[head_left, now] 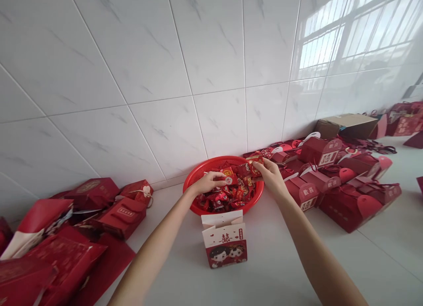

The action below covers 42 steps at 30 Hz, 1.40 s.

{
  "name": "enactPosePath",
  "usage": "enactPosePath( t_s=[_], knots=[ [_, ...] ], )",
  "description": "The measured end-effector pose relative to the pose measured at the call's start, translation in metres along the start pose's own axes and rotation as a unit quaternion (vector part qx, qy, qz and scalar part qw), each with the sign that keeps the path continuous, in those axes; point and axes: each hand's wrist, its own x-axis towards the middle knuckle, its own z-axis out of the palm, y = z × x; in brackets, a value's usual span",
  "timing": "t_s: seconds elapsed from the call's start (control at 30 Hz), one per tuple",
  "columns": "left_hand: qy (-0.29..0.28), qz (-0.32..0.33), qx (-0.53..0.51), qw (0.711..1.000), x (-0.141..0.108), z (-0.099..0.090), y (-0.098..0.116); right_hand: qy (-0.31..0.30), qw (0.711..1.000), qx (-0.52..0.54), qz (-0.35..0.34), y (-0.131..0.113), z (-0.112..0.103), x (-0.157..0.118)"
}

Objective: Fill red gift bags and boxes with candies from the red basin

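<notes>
A red plastic basket [256, 203] full of red-wrapped candies [220, 199] stands against the tiled wall. Over its left side, my left hand [209, 182] has its fingers closed on a red wrapped candy [230, 175] with a round emblem. At the basket's right rim, my right hand [269, 171] pinches a red and gold wrapped candy [254, 164] between thumb and fingers. In front of the basket stands an upright white and red gift box [226, 242], its top flaps raised, with two cartoon figures printed on the front.
Dark red gift boxes and bags [122, 215] are piled on the left. Several handled red boxes [346, 204] cluster to the right of the basket. Behind them sits a brown cardboard box [346, 125] beside the white tiled wall [218, 121].
</notes>
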Motion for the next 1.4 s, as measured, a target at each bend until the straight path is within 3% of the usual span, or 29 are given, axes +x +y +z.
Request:
enactPosePath(
  t_s=[0.13, 0.37, 0.53, 0.7, 0.8, 0.9, 1.0, 1.1, 1.23, 1.33, 1.4],
  knots=[
    [0.059, 0.023, -0.074, 0.995, -0.011, 0.008, 0.004, -0.022, 0.999, 0.014, 0.018, -0.003, 0.002, -0.003],
    [0.105, 0.061, -0.151, 0.981, -0.015, 0.025, 0.025, -0.041, 0.998, 0.017, 0.036, -0.004, 0.005, -0.005],
    [0.093, 0.065, -0.153, 0.982, -0.01, 0.034, 0.036, -0.063, 0.997, 0.033, 0.037, -0.002, 0.007, -0.006],
    [0.031, 0.066, -0.115, 0.991, -0.01, 0.034, 0.044, -0.053, 0.998, 0.036, 0.022, 0.003, 0.009, -0.006],
    [-0.014, 0.04, -0.063, 0.997, -0.003, 0.031, 0.037, -0.022, 0.999, 0.03, -0.009, 0.005, 0.008, -0.005],
    [-0.039, 0.021, 0.078, 0.996, 0.014, 0.032, 0.022, 0.001, 0.999, 0.03, -0.028, 0.003, 0.005, -0.004],
    [-0.1, 0.015, 0.266, 0.959, 0.032, 0.038, 0.01, 0.0, 0.999, 0.046, -0.021, -0.001, 0.002, -0.005],
    [-0.134, 0.013, 0.352, 0.926, 0.041, 0.044, 0.006, -0.013, 0.998, 0.06, -0.016, -0.005, 0.001, -0.007],
    [-0.1, 0.043, 0.353, 0.929, 0.036, 0.04, 0.006, -0.019, 0.999, 0.047, -0.017, -0.009, 0.002, -0.008],
    [-0.056, 0.041, 0.26, 0.963, 0.023, 0.032, 0.008, -0.019, 0.999, 0.043, -0.012, -0.01, 0.002, -0.008],
    [0.008, 0.032, 0.177, 0.984, 0.014, 0.028, 0.012, -0.02, 0.999, 0.046, -0.008, -0.011, 0.002, -0.009]
  ],
)
